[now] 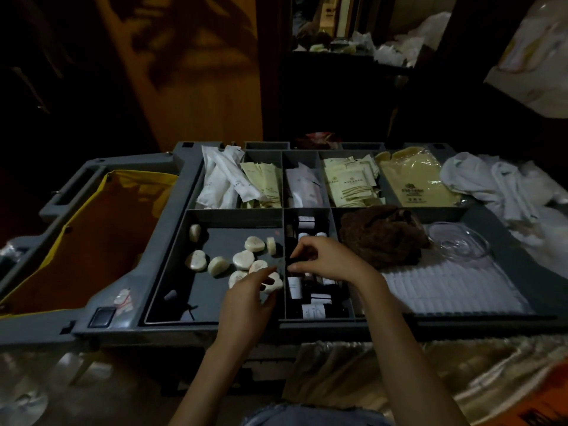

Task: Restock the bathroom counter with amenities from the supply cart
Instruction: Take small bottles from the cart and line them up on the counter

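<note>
The grey supply cart (172,329) fills the middle of the head view, its top split into compartments. Several white wrapped soaps (243,260) lie in the front left compartment. My left hand (246,298) reaches into that compartment and pinches one soap (274,283) at its right side. The narrow compartment beside it holds several small dark bottles (313,310) with white labels. My right hand (329,259) hovers over it, fingers curled around a small dark bottle (295,261).
Back compartments hold white sachets (219,179), pale yellow packets (349,182) and a yellow bag (415,179). A brown cloth (381,235), a clear dish (458,244) and white towels (504,182) lie to the right. A yellow bin bag (92,241) hangs at the left.
</note>
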Available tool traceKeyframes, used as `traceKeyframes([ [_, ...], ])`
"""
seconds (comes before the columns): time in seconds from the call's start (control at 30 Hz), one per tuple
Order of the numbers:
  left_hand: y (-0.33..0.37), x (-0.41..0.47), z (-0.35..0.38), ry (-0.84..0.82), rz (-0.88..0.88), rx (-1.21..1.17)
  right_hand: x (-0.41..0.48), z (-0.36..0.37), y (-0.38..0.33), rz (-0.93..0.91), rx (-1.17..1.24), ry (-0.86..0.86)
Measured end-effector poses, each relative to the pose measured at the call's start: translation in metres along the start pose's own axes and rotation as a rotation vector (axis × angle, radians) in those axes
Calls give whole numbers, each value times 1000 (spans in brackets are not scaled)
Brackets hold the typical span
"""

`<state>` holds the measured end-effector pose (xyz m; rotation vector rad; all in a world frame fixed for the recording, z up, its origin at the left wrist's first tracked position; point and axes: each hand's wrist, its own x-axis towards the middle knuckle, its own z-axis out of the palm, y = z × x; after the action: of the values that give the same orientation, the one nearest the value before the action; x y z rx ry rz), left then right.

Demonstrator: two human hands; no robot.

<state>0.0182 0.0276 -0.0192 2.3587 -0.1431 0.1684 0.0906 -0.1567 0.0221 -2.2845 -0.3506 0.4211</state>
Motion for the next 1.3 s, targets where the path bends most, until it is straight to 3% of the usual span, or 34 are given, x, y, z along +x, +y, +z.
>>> traceKeyframes([
  [0.4,4,2,0,57,-98,-246,7,1,-6,41,215,-47],
  [0.63,7,13,-15,-55,-324,-844,-1,-14,-13,-40,586,78],
  [0.73,4,15,-20,-148,-349,-965,-3,-12,-26,-76,688,88],
  [0.97,7,12,-28,-246,-300,-950,1,5,-38,-119,682,38],
  [1.3,8,13,-31,-233,-352,-908,9,5,-34,-106,635,9],
])
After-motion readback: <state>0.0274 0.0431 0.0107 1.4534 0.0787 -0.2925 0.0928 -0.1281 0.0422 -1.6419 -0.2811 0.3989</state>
